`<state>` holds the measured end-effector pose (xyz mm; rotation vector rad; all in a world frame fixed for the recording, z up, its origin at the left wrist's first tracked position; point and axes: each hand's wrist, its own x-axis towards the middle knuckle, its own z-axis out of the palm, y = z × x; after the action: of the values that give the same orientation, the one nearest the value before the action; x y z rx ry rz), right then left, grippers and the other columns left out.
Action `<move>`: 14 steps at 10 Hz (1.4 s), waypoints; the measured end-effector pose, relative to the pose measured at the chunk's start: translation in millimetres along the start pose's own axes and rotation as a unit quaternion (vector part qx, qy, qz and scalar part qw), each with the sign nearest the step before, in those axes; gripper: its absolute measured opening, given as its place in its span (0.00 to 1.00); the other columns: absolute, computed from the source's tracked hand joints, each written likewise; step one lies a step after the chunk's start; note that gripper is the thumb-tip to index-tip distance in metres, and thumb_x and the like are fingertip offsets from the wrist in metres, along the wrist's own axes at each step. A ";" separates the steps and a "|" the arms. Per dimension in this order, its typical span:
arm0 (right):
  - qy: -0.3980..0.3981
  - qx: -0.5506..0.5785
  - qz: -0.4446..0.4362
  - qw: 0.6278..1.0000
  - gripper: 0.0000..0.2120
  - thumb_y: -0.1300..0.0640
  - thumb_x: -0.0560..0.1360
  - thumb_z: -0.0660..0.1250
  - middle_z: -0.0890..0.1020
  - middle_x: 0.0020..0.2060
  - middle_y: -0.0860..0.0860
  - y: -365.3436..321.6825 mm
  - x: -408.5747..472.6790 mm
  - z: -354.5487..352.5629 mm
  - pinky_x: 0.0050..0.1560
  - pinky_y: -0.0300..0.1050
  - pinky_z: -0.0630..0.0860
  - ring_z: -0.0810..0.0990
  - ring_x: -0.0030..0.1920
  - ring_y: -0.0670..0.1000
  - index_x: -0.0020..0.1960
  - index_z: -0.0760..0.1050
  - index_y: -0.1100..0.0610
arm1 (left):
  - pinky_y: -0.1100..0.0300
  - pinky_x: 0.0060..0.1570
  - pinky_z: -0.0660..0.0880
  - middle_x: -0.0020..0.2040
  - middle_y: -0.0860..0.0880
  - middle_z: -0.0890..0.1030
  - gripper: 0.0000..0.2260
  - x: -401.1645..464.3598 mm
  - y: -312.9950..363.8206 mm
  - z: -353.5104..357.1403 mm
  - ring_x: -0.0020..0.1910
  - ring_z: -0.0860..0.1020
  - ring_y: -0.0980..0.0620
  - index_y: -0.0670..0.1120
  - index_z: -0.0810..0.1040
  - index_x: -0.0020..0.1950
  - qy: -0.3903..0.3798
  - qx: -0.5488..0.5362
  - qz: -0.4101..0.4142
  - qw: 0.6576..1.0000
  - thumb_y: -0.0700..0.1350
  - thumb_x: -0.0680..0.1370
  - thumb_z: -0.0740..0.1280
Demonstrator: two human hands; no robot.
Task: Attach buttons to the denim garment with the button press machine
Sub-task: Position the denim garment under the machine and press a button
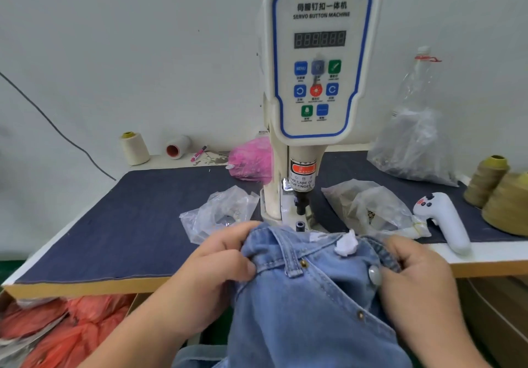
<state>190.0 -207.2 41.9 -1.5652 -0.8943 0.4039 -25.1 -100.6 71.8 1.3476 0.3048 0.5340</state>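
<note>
Denim-covered bench (128,224), press machine (320,82) behind; left hand (217,264) and right hand (414,276) both pinching denim garment (308,296) waistband near button (374,274); fabric soft, floppy, likely needs holding taut at band

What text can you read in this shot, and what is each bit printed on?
"SERVO BUTTON MACHINE": control panel, under a line of Chinese characters.
"MENU": blue button.
"CARE OF", "FINGER": partly cut-off warning label on the press column.
Display digits unlit; other button captions too small to read.
</note>
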 end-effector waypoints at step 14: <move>-0.170 -0.064 -0.386 0.905 0.19 0.66 0.71 0.69 0.73 0.59 0.49 -7.4 -27.0 15.9 0.60 0.37 0.70 0.76 0.60 0.53 0.57 0.81 0.48 | 0.47 0.37 0.82 0.38 0.42 0.83 0.21 1.3 11.6 30.8 0.36 0.84 0.41 0.41 0.84 0.35 0.203 -0.325 -0.026 0.923 0.46 0.46 0.81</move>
<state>159.2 -216.3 39.3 -1.1392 -1.7475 0.0366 -10.7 -124.2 89.6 0.5749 0.4520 0.7880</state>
